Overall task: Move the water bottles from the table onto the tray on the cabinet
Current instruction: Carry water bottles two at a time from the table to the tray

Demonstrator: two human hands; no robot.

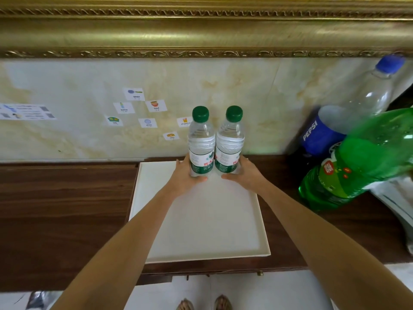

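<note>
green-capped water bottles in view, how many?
2. Left bottle in the left hand, right bottle in the right hand, upright side by side at the tray's far edge. None seen elsewhere.

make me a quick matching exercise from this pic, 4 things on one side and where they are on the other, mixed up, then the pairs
Things:
1. left water bottle
2. right water bottle
3. tray
4. green soda bottle

Places:
A. flat on the dark wooden cabinet
B. gripped by the right hand
C. far right, beside the Pepsi bottle
D. gripped by the left hand

Pairs: 1-D, 2-B, 3-A, 4-C
</note>
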